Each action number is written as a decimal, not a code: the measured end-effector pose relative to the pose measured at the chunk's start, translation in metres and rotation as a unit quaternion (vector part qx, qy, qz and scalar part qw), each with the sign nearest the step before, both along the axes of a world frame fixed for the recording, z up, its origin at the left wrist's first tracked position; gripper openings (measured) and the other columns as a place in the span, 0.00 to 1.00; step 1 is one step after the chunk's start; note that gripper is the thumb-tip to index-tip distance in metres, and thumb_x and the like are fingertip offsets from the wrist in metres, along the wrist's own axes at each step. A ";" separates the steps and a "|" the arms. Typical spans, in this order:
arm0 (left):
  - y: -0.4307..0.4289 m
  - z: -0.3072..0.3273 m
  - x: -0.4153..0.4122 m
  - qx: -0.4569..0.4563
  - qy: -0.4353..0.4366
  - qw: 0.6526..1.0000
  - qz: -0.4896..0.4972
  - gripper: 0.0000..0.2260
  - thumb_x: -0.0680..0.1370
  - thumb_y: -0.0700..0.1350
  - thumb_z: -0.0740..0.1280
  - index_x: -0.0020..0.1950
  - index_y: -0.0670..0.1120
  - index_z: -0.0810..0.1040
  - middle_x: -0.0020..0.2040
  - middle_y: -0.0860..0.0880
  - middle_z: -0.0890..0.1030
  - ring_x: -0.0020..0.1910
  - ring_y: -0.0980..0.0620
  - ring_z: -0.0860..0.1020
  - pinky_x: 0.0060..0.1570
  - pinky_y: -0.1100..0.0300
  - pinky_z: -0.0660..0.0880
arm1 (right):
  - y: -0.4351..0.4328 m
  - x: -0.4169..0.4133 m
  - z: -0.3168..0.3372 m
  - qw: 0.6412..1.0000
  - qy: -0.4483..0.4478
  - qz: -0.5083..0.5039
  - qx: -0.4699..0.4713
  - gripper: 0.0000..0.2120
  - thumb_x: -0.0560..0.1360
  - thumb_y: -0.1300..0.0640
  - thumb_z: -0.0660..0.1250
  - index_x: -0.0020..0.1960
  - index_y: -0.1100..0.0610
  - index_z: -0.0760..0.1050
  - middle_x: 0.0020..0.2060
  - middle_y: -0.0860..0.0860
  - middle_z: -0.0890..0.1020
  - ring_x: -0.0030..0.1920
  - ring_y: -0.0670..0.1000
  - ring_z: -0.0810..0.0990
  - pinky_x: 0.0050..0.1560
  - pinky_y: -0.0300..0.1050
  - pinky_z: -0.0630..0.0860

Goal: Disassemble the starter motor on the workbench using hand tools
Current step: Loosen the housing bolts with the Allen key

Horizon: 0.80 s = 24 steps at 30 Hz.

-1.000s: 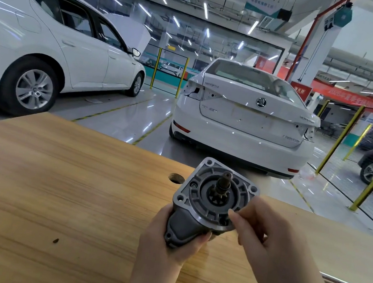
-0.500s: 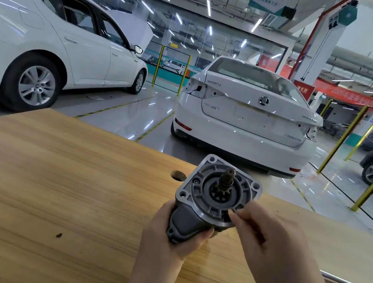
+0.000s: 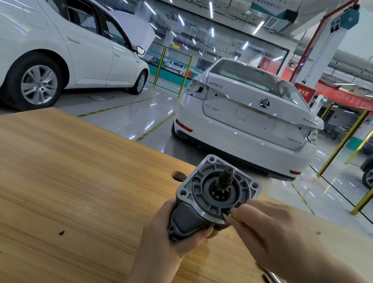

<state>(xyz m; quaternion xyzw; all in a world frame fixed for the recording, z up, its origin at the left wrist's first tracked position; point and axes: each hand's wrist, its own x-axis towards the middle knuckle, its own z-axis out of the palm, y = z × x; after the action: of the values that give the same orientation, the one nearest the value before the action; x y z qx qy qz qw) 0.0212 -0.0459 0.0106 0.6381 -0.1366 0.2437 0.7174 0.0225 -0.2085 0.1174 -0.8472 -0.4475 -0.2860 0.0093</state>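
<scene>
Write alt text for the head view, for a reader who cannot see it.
A person's left hand grips a starter motor over a wooden workbench while the right hand pinches at its flange rim. White cars stand behind.

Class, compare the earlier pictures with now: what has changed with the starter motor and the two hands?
Nothing clearly moved. The left hand still grips the starter motor from below, above the workbench; the right hand still pinches its flange's lower right edge.
</scene>
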 end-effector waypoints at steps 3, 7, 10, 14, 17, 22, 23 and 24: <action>0.001 -0.002 0.001 0.007 0.002 1.000 -0.001 0.19 0.61 0.58 0.74 0.49 0.56 0.77 0.47 0.57 0.82 0.45 0.58 0.81 0.39 0.71 0.75 | -0.003 0.007 0.005 0.997 -0.039 0.041 -0.050 0.12 0.72 0.60 0.59 0.32 0.62 0.75 0.24 0.52 0.71 0.22 0.55 0.68 0.18 0.42 0.68; 0.002 -0.001 0.002 0.007 0.003 1.000 -0.010 0.20 0.62 0.57 0.74 0.50 0.55 0.77 0.47 0.58 0.82 0.46 0.58 0.81 0.40 0.70 0.76 | -0.003 0.017 0.013 0.983 -0.113 0.091 -0.111 0.12 0.72 0.61 0.60 0.35 0.62 0.79 0.25 0.54 0.72 0.22 0.54 0.69 0.17 0.42 0.68; 0.002 0.000 0.003 0.001 0.006 1.000 -0.015 0.20 0.62 0.58 0.74 0.51 0.55 0.77 0.49 0.58 0.82 0.47 0.59 0.81 0.42 0.71 0.76 | -0.003 0.025 0.019 0.966 -0.164 0.128 -0.155 0.08 0.73 0.63 0.61 0.44 0.64 0.78 0.26 0.54 0.74 0.23 0.52 0.70 0.18 0.42 0.70; 0.004 0.000 0.005 0.003 0.009 1.000 -0.016 0.21 0.62 0.58 0.74 0.52 0.55 0.76 0.49 0.57 0.82 0.48 0.58 0.81 0.42 0.70 0.76 | -0.007 0.034 0.019 0.946 -0.215 0.166 -0.177 0.11 0.71 0.62 0.64 0.52 0.62 0.69 0.28 0.54 0.76 0.25 0.51 0.71 0.22 0.42 0.70; 0.004 -0.002 0.005 -0.005 0.010 1.000 -0.023 0.21 0.62 0.57 0.75 0.52 0.55 0.77 0.49 0.56 0.82 0.48 0.56 0.81 0.42 0.68 0.77 | -0.008 0.037 0.014 0.938 -0.254 0.178 -0.156 0.12 0.69 0.62 0.68 0.51 0.62 0.70 0.26 0.53 0.76 0.24 0.51 0.72 0.22 0.40 0.68; 0.005 -0.001 0.005 -0.009 0.010 0.999 -0.035 0.20 0.62 0.56 0.75 0.52 0.56 0.77 0.49 0.56 0.82 0.49 0.57 0.81 0.43 0.68 0.77 | -0.005 0.040 0.008 0.932 -0.294 0.163 -0.134 0.15 0.66 0.62 0.70 0.50 0.61 0.70 0.27 0.54 0.77 0.27 0.53 0.75 0.21 0.42 0.70; 0.005 0.000 0.006 -0.010 0.012 0.999 -0.036 0.20 0.62 0.56 0.75 0.52 0.56 0.77 0.49 0.55 0.82 0.49 0.56 0.81 0.43 0.67 0.77 | -0.005 0.040 0.007 0.933 -0.296 0.160 -0.129 0.16 0.65 0.61 0.70 0.49 0.61 0.70 0.27 0.54 0.77 0.27 0.54 0.75 0.21 0.42 0.70; 0.005 0.000 0.006 -0.012 0.014 0.999 -0.036 0.20 0.62 0.56 0.75 0.52 0.57 0.77 0.49 0.55 0.82 0.49 0.56 0.81 0.43 0.67 0.77 | -0.005 0.040 0.006 0.932 -0.300 0.159 -0.123 0.16 0.64 0.61 0.71 0.49 0.60 0.70 0.27 0.54 0.78 0.29 0.54 0.75 0.21 0.42 0.71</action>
<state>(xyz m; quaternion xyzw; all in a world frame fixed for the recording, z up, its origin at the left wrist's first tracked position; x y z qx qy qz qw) 0.0271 -0.0411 0.0104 0.6277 -0.1466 0.2100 0.7351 0.0623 -0.2133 0.1237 -0.6343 -0.5896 -0.4647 -0.1845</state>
